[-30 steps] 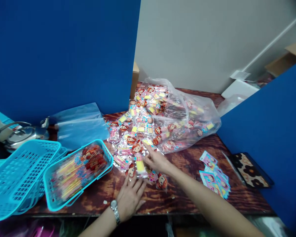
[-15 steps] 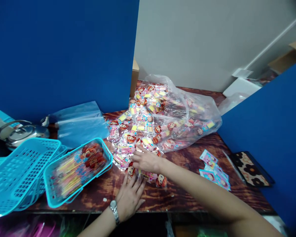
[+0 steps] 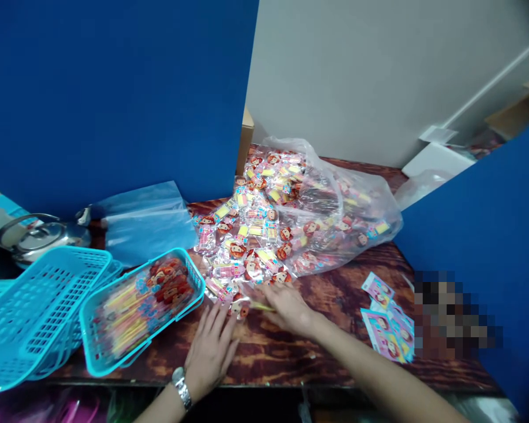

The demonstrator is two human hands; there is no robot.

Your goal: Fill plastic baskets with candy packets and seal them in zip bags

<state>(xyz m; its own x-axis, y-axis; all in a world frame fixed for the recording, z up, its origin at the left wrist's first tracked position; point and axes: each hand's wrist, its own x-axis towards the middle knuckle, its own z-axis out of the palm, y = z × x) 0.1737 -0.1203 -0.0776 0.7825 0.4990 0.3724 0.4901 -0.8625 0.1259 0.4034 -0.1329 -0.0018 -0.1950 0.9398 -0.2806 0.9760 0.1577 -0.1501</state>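
Observation:
Shiny clear packets with red-haired cartoon figures lie in a loose pile (image 3: 255,229) on the dark wood-grain table (image 3: 286,358). My left hand (image 3: 211,346), wearing a silver watch (image 3: 181,388), rests with its fingers stretched out, their tips at the pile's near edge by one packet (image 3: 240,306). To its right, my right hand (image 3: 288,308) is low over the table with its fingers bent around a small packet (image 3: 261,306); a yellow part of it sticks out to the left. The fingertips are partly blurred. More packets spill from a large clear plastic bag (image 3: 357,205) behind.
A turquoise basket (image 3: 198,281) full of packets stands on the left, beside stacked turquoise baskets (image 3: 48,305). Behind them are a kettle (image 3: 48,235) and a clear plastic sheet or bag (image 3: 147,217). Printed cards (image 3: 385,329) lie right. Blue panels (image 3: 114,100) flank the table.
My right hand has come off the pile towards me and right, its fingers now bent around a packet. My left hand has shifted slightly left. Packets formerly under my right wrist no longer show there.

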